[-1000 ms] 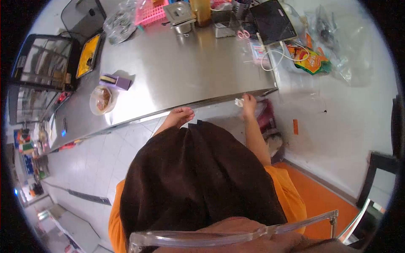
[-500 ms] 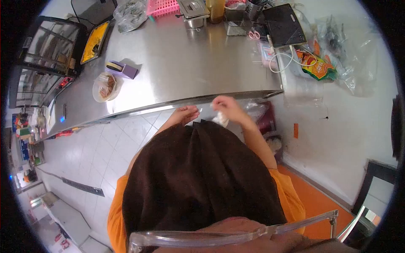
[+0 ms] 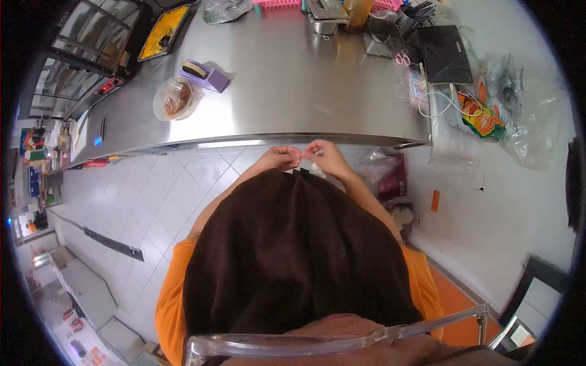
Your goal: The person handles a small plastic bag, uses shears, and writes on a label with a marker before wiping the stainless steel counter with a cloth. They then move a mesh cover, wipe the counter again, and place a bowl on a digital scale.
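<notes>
Both hands are close together in front of the dark apron [image 3: 293,244], just below the front edge of the steel counter [image 3: 287,97]. My left hand [image 3: 282,158] has its fingers pinched together on something too small to make out. Its fingertips meet or nearly meet those of my right hand [image 3: 325,158], which is also closed in a pinch. A crumpled white item [image 3: 317,170] shows under my right hand; whether the fingers grip it cannot be told.
On the counter stand a purple tape dispenser [image 3: 210,79], a round plastic tub [image 3: 173,99], a yellow-filled tray [image 3: 163,33], a metal container [image 3: 325,24], pink scissors [image 3: 402,59] and a black tablet [image 3: 444,55]. A colourful packet [image 3: 482,119] lies to the right.
My hands have come together from being apart, my right hand moving left toward my left. The view has shifted, so the counter items appear farther right.
</notes>
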### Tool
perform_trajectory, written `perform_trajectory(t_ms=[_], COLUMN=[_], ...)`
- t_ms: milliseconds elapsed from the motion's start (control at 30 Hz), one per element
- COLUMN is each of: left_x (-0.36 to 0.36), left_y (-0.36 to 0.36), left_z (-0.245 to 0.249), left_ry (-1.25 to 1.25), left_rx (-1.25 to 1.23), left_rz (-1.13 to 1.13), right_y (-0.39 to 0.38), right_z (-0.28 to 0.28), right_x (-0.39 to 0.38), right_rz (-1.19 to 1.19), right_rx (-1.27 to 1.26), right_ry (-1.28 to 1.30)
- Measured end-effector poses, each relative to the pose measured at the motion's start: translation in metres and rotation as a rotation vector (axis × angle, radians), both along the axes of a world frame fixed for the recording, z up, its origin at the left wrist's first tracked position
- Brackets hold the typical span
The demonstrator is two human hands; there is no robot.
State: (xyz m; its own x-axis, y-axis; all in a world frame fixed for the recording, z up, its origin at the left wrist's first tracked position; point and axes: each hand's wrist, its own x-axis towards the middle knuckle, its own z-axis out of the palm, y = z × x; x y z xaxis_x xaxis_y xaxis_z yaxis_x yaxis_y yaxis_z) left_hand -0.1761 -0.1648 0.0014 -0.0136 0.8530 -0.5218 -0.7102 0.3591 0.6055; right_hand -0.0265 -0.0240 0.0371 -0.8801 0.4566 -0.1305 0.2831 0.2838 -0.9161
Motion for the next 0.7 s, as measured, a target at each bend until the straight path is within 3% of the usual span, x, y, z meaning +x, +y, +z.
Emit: perform_trajectory(t_ms=[67,200,333,433,700], left_x=[-0.014,-0.045,-0.082,-0.095,-0.134], left_y=[-0.004,-0.022,-0.067,-0.107,-0.159], left_z=[0.009,0.043,0.05,0.058,0.037], left_ry=[0.042,0.21,0.275,0.3,0.119], left_rx=[-0.008,-0.072,-0.038,-0.17,-0.156], left_rz=[-0.002,0.009,0.012,0.111,0.234], right_y=[0.008,0.012,0.012,0.006,-0.003], right_z=[-0.006,-0.002,-0.01,-0.015,-0.008], right_x=[-0.006,-0.031,-0.038,-0.034,-0.045], right_rz=[-0.11,-0.155,-0.148,-0.148,-0.215], right_rx=[0.37,0.661,0.744,0.795,0.773], right_ry=[0.092,-0.192,-0.248,-0.213,-0.287])
